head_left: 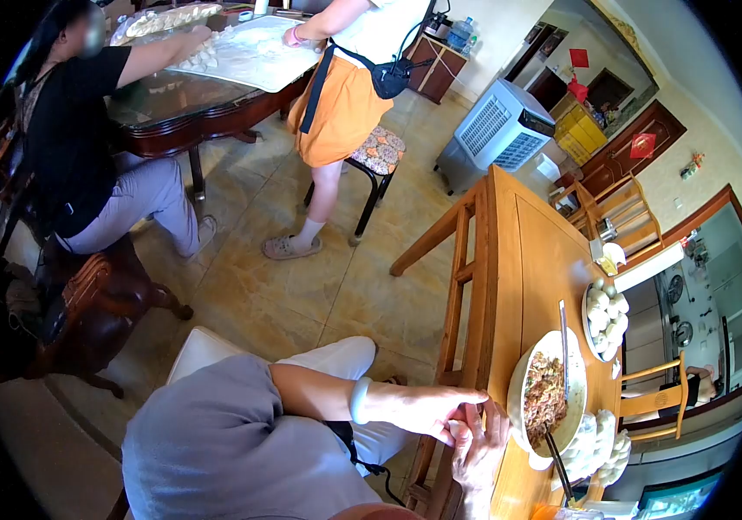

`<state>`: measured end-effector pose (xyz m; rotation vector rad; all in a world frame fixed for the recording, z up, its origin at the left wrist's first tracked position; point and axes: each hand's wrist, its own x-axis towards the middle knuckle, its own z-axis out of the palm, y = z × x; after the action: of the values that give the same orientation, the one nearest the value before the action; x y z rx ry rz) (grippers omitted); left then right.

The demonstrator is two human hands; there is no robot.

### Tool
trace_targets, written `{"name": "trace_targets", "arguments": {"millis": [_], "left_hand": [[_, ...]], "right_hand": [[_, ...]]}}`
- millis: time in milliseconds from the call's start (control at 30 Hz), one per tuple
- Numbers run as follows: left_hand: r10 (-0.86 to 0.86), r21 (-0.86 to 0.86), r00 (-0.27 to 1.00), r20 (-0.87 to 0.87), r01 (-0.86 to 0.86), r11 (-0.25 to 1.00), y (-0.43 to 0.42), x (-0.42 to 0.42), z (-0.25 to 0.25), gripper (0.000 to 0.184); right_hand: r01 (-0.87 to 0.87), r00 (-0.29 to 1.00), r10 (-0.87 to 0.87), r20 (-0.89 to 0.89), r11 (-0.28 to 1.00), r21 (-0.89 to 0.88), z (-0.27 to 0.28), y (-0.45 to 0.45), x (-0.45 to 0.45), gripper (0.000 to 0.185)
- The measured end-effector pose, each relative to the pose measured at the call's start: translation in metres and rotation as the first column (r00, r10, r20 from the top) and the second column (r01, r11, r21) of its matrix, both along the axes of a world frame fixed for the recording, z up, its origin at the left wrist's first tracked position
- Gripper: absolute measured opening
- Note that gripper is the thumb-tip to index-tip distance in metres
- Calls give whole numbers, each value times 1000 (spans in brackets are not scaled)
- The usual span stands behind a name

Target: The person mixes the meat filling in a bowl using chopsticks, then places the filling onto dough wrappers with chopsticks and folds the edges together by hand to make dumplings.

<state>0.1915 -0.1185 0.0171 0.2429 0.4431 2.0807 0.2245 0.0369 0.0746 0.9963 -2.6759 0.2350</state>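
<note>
My left hand (419,409), with a pale bracelet on its wrist, meets my right hand (480,446) at the table's near edge. The fingers of both hands are pinched together. A small whitish bit shows between them, too hidden to name. Close to my right hand stands a large white bowl (519,374) of minced filling (544,390). Dark chopsticks (556,466) stick out of the filling toward the bottom of the view, and another long thin utensil (563,342) lies against the bowl's far side.
On the wooden table (540,260) are a plate of round white pieces (605,322) and clear bags (595,446) of white contents. Two people stand and sit by a dark table holding a floured white board (258,56). A stool (378,152), an air cooler (501,126) and chairs stand around.
</note>
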Motion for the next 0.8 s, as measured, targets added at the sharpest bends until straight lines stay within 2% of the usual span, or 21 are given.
{"name": "trace_targets", "arguments": {"millis": [133, 233, 333, 533, 667, 800], "left_hand": [[7, 31, 997, 76, -9, 999, 7, -2, -2, 32], [9, 57, 999, 49, -12, 998, 8, -2, -2, 32], [47, -50, 995, 83, -43, 998, 9, -1, 4, 46], [3, 2, 999, 42, -3, 1000, 5, -4, 3, 36], [3, -7, 1000, 22, -2, 1000, 6, -7, 2, 37], [46, -40, 994, 102, -42, 998, 11, -5, 3, 39]], "right_hand": [[-11, 999, 12, 50, 1000, -20, 0, 5, 0, 46], [-18, 998, 21, 66, 999, -32, -1, 7, 0, 46], [-34, 999, 34, 7, 999, -16, -2, 7, -1, 45], [-49, 999, 48, -15, 998, -26, -4, 7, -1, 45], [-49, 999, 48, -13, 999, -16, -5, 8, -3, 44], [-53, 998, 55, 37, 997, -53, -6, 9, -1, 44]]}}
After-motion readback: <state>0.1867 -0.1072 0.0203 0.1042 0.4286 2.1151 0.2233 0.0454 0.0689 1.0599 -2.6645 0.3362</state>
